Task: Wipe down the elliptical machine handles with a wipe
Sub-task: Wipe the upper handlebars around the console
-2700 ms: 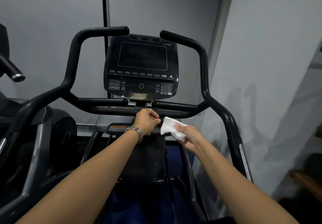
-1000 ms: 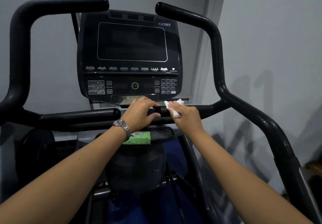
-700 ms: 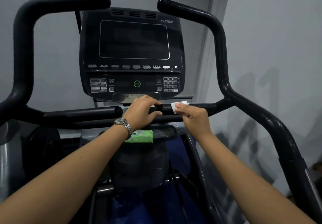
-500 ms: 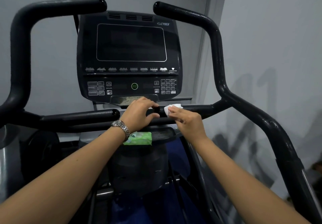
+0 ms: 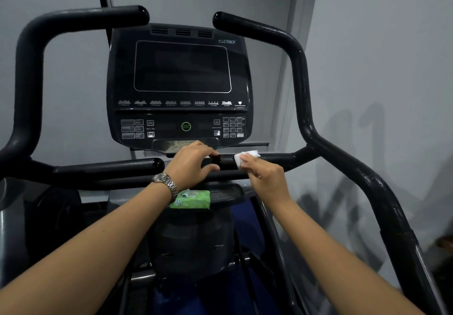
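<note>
Two hands meet on one bar in the head view. The left hand [image 5: 193, 161] curls over the free end of the short right handle [image 5: 269, 159], thumb underneath, gripping it. The right hand [image 5: 266, 177] pinches a white wipe [image 5: 246, 156] under its fingertips and presses it onto the top of that same handle, just beside the left hand's knuckles.

The wipe looks light, limp and probably damp, so it should bunch and slip unless it is kept folded into a pad. Wrapping it round the bar under the fingers would likely clean better than dabbing from above. The handle is rigid and fixed, and should take firm pressure without care.

The short left handle [image 5: 107, 167] and the two tall curved handles, left [image 5: 28, 74] and right [image 5: 297, 74], are not being touched. Pale streaks on the right one may be moisture or wear; the dim light leaves that unclear.

A green wipe pack [image 5: 192, 199] lies on the tray [image 5: 228, 192] below the console [image 5: 181, 69], close beneath the left wrist.
</note>
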Action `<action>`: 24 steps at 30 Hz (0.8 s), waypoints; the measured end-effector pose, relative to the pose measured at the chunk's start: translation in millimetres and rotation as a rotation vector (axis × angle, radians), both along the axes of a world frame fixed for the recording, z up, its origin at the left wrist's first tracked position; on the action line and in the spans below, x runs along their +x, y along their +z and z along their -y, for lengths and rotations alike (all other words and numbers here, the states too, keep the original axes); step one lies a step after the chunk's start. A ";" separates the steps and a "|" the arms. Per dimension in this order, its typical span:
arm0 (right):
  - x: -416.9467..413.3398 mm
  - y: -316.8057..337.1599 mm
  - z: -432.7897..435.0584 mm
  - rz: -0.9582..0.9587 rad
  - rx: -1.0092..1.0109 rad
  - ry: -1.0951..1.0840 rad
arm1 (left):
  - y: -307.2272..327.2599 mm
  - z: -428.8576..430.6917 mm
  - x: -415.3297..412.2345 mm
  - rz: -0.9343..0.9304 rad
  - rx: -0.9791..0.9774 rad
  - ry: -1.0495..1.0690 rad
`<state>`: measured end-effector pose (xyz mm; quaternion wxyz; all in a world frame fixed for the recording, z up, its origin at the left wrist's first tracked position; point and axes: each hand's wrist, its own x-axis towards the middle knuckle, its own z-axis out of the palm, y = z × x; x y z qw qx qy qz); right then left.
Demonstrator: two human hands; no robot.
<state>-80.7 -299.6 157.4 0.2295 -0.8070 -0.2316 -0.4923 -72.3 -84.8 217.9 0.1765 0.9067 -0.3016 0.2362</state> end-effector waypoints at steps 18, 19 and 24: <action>-6.8 1.2 0.4 -0.093 -0.022 -0.003 | 3.2 1.9 -4.2 -0.004 0.027 0.024; -7.2 2.2 10.3 -0.105 0.033 -0.033 | 3.1 1.9 -4.1 -0.003 0.030 0.024; 3.1 23.4 -0.5 -0.191 0.111 -0.118 | 1.6 2.1 -4.1 0.002 0.023 0.028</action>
